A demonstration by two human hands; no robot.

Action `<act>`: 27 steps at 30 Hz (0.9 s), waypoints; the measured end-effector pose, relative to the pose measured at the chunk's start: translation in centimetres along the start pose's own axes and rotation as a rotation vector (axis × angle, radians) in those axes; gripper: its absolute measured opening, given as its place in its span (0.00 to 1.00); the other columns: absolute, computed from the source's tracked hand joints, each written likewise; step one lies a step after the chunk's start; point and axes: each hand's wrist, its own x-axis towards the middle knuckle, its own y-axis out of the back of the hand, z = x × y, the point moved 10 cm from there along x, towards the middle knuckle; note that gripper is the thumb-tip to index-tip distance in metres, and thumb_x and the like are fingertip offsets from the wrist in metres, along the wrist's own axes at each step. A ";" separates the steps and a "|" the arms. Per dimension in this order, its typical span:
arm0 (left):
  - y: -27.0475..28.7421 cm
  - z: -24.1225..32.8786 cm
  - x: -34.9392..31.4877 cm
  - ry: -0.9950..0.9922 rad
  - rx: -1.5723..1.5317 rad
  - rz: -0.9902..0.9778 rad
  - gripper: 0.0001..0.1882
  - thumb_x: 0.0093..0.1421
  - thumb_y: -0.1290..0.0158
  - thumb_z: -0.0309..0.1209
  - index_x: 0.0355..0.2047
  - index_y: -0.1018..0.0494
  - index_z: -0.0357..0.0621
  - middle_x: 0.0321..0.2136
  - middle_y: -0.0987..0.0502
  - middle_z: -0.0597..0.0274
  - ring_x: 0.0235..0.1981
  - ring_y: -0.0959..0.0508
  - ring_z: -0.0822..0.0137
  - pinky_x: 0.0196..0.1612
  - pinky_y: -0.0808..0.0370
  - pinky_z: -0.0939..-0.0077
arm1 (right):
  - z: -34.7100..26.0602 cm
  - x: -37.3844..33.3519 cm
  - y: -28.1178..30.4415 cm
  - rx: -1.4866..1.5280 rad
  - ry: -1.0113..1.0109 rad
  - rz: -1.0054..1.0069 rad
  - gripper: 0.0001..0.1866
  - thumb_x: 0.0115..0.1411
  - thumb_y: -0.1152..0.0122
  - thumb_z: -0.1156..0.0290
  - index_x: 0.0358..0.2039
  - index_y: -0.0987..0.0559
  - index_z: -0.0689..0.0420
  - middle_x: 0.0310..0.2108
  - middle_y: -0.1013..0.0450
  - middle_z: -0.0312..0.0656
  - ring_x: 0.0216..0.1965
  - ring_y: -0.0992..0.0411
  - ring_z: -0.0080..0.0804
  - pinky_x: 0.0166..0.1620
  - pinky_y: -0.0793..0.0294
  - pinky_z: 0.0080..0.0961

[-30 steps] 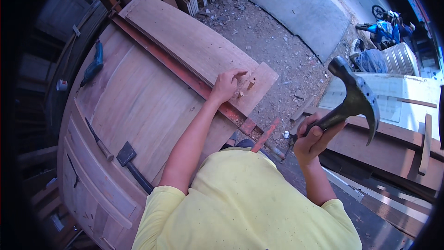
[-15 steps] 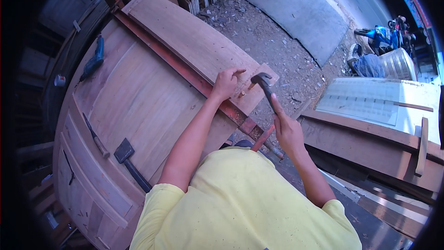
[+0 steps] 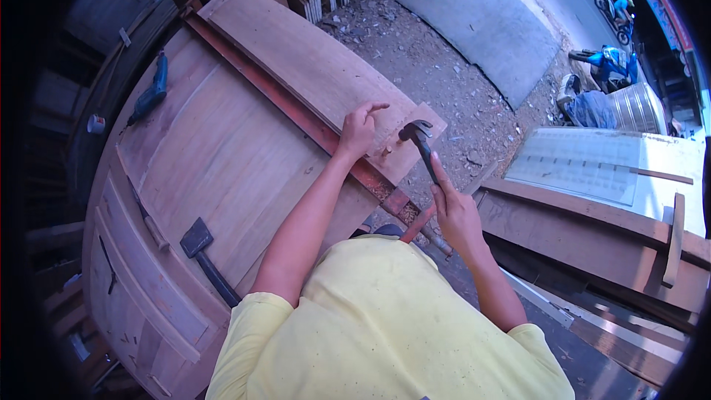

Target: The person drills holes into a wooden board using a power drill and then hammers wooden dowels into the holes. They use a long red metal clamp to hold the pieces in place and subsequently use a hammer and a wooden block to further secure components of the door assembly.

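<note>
Right of centre, our right hand (image 3: 457, 216) wraps hammer (image 3: 425, 152), forefinger along handle. Just above centre, left hand (image 3: 358, 132) rests near pegs (image 3: 386, 151), forefinger extended; whether pinching anything, we cannot tell. Pegs stand at board's (image 3: 296, 55) end. We'd strike squarely, fingertips clear.

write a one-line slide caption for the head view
Right hand holding a claw hammer at wooden pegs on a board, left hand close by.

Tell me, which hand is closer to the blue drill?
The left hand. It's by the plank, to the right of the drill; the right hand, gripping the hammer, is farther right.
</note>
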 end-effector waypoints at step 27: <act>27.7 12.1 -24.5 -0.109 -0.703 0.800 0.14 0.82 0.54 0.40 0.58 0.31 0.46 0.29 0.34 0.70 0.23 0.36 0.78 0.27 0.35 0.79 | 9.4 13.9 -15.2 2.001 -0.358 -0.617 0.67 0.63 0.69 0.13 0.79 0.43 0.64 0.77 0.39 0.54 0.77 0.40 0.53 0.78 0.45 0.52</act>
